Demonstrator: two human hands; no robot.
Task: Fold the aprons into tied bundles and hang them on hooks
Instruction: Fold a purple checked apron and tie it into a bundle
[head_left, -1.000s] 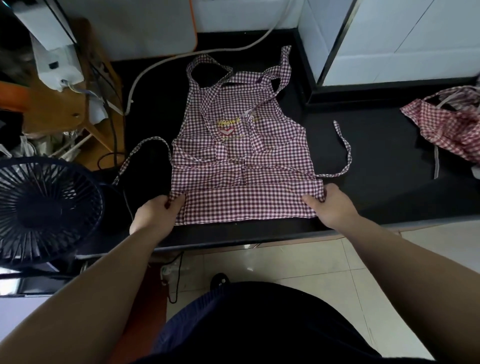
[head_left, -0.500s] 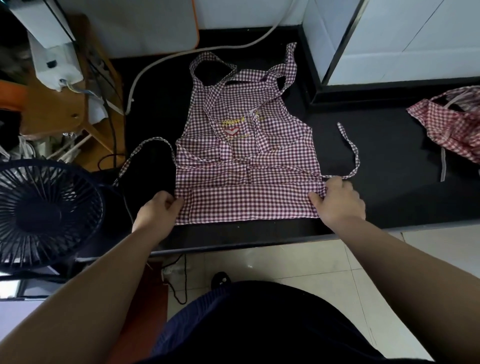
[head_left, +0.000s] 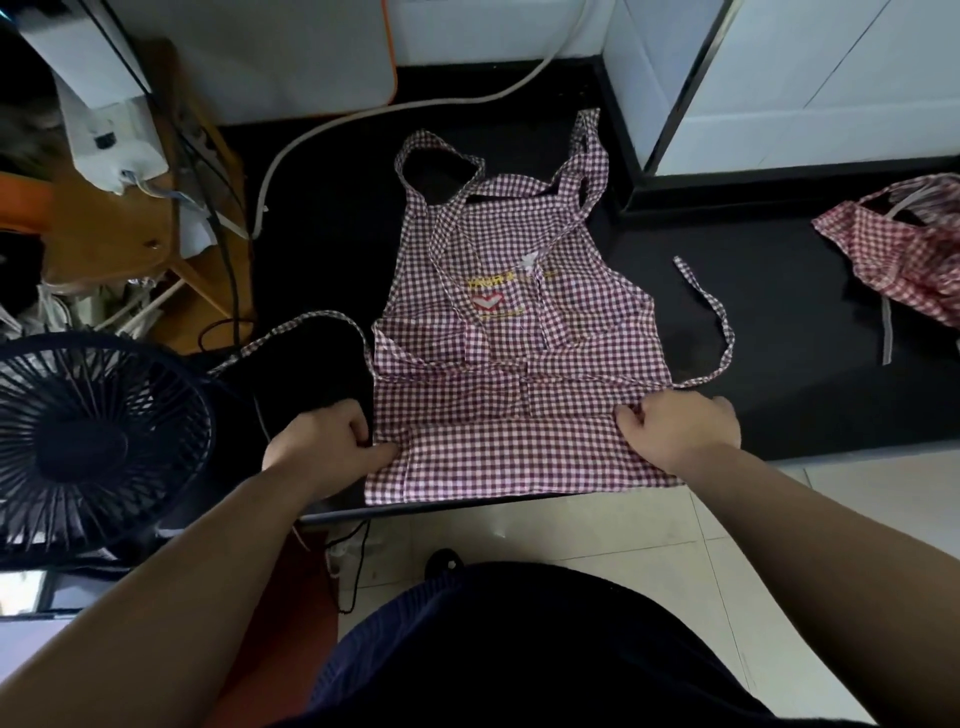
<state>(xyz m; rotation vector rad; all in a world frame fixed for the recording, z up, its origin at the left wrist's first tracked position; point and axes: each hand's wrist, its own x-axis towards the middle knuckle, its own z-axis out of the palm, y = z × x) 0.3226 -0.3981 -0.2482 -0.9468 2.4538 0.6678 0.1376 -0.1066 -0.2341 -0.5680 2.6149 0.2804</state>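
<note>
A red-and-white checked apron (head_left: 514, 332) lies flat on the black counter (head_left: 779, 395), bib and neck straps pointing away from me, its lower part folded up near the front edge. My left hand (head_left: 324, 441) pinches the fold's left edge. My right hand (head_left: 680, 428) grips the fold's right edge, where one waist tie (head_left: 719, 332) loops off to the right. The other tie (head_left: 291, 335) trails left. A second checked apron (head_left: 904, 254) lies crumpled at the far right of the counter.
A black fan (head_left: 88, 441) stands close to my left arm. Behind it are a wooden stand (head_left: 119, 234) with white devices and cables. A white hose (head_left: 374, 114) curves across the counter's back. White cabinet panels (head_left: 810, 78) rise at the back right. Tiled floor lies below.
Both hands have slid forward and inward along the fold's side edges, bunching the cloth. The apron's front edge now hangs slightly over the counter's edge.
</note>
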